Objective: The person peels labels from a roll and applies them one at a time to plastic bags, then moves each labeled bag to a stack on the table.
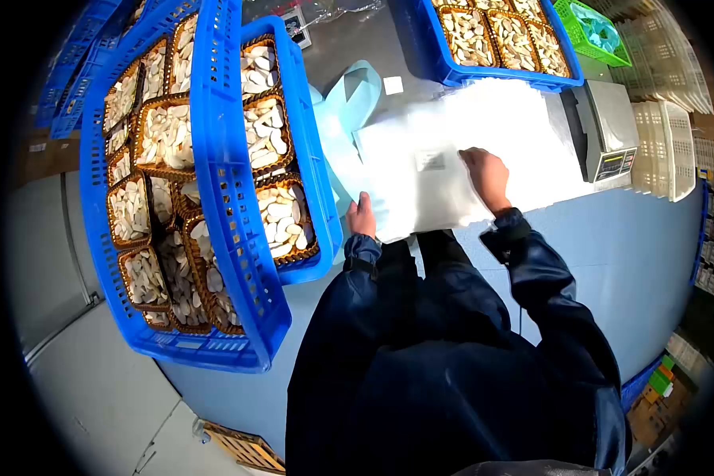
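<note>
A stack of clear plastic bags (pixel 420 170) with a small pale label lies at the table's front edge. My left hand (pixel 362 216) is at the stack's left corner, fingers together, beside a light blue plastic bag (pixel 349 111); what it grips, if anything, is too small to tell. My right hand (pixel 489 179) rests on the stack's right side, its fingers curled down; whether they pinch a bag is hidden. More white plastic sheets (pixel 531 143) lie under and right of that hand, glaring in the light.
Blue crates (pixel 218 198) with brown baskets of sliced pale food (pixel 166 135) stand at the left. Another blue crate (pixel 504 77) is at the back. A scale (pixel 608 131), white baskets (pixel 665 151) and a green basket (pixel 595 36) stand at the right.
</note>
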A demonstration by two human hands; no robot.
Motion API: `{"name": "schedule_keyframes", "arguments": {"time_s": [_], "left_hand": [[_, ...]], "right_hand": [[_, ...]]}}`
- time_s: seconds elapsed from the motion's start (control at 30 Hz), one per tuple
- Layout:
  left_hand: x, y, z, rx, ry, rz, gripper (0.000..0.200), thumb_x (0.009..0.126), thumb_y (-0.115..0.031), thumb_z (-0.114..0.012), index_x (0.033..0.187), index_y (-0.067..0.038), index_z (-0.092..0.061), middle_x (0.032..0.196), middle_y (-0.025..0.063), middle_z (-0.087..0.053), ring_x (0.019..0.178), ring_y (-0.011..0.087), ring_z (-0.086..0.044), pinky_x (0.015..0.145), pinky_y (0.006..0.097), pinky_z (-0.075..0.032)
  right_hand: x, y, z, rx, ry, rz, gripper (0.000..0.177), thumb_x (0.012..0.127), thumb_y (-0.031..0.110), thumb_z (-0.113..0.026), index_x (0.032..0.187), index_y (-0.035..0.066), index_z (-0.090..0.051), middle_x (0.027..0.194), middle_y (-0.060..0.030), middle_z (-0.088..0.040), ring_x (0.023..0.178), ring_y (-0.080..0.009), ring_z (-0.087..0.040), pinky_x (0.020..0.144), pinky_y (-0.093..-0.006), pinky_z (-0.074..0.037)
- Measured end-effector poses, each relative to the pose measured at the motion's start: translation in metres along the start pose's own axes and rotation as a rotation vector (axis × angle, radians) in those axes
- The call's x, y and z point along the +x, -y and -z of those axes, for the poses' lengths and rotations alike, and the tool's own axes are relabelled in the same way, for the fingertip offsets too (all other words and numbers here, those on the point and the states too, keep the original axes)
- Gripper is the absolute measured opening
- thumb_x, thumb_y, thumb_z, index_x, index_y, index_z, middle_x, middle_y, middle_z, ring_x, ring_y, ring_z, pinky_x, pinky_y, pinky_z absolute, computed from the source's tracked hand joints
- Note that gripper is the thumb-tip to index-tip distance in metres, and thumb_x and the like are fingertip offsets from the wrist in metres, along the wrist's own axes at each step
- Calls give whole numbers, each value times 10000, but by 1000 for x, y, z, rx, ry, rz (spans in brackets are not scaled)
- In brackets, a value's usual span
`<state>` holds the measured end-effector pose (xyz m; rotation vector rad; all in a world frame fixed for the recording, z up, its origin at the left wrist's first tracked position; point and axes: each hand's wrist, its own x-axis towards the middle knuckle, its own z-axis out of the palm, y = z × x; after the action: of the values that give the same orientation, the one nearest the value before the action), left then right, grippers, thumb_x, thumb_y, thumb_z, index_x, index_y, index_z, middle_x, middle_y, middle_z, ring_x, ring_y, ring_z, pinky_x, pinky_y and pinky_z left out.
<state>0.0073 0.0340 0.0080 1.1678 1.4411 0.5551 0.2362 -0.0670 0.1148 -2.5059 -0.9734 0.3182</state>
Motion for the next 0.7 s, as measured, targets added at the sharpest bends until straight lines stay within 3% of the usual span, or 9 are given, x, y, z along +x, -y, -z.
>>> {"name": "schedule_keyframes", "arguments": {"time_s": [0.13, 0.23, 0.3, 0.37, 0.43, 0.5, 0.53, 0.67, 0.7], "left_hand": [[-3, -9, 7, -31, 61, -59, 505, 878, -407, -506, 952, 89, -563, 849, 158, -625, 768, 235, -570, 681, 370, -423], [3, -4, 5, -88, 95, 11, 414, 881, -336, -541, 965, 70, -551, 906, 97, -606, 827, 154, -545, 710, 296, -422], [1, -8, 8, -25, 69, -69, 479, 884, -384, -510, 943, 89, -558, 859, 144, -619, 767, 212, -570, 660, 354, -424], [6, -12, 15, -270, 171, 149, 344, 884, -279, -543, 985, 50, -554, 916, 94, -612, 814, 156, -558, 713, 296, -431], [0, -10, 15, -351, 177, 179, 336, 887, -271, -539, 1003, 44, -552, 934, 84, -608, 830, 168, -554, 731, 304, -429], [0, -9, 12, -198, 140, 126, 346, 890, -270, -533, 1024, 49, -545, 980, 100, -600, 870, 177, -551, 756, 311, -427], [3, 1, 11, -244, 166, 120, 362, 888, -276, -537, 1041, 53, -539, 1001, 107, -589, 874, 179, -543, 756, 306, -425], [3, 7, 12, -217, 200, 115, 422, 874, -311, -554, 1078, 56, -517, 1022, 120, -578, 887, 191, -536, 759, 307, -424], [1, 2, 12, -223, 196, 117, 422, 874, -311, -554, 1078, 56, -517, 1022, 120, -578, 887, 191, -536, 759, 307, -424]], "right_hand": [[21, -54, 45, 371, -14, -85, 350, 843, 356, -578, 782, 20, -652, 637, -72, -593, 593, -108, -532, 579, -249, -430], [23, -50, 49, 576, 266, -153, 335, 874, 303, -548, 818, -12, -646, 693, -34, -600, 646, -94, -496, 616, -233, -398], [20, -44, 36, 706, 458, -175, 289, 888, 265, -528, 897, -5, -629, 717, -16, -579, 619, -91, -446, 602, -224, -374], [19, -34, 28, 714, 527, -182, 262, 889, 231, -522, 906, -10, -624, 709, -7, -562, 607, -84, -421, 586, -218, -367], [25, -35, 6, 686, 560, -212, 222, 876, 183, -523, 918, -12, -620, 719, -36, -596, 612, -121, -487, 589, -254, -398], [28, -43, -18, 461, 401, 182, 218, 862, 172, -514, 948, -2, -613, 777, -114, -633, 685, -236, -581, 634, -323, -437], [29, -35, -17, 179, 408, 180, 241, 860, 186, -502, 1014, 25, -595, 873, -171, -623, 806, -336, -589, 702, -386, -447], [11, -8, 1, 81, 129, 239, 276, 867, 197, -485, 1094, 59, -560, 928, -173, -613, 828, -361, -569, 740, -403, -453], [9, -13, 9, 161, 181, 200, 244, 867, 157, -474, 1064, 52, -574, 876, -160, -624, 763, -303, -602, 689, -359, -476]]}}
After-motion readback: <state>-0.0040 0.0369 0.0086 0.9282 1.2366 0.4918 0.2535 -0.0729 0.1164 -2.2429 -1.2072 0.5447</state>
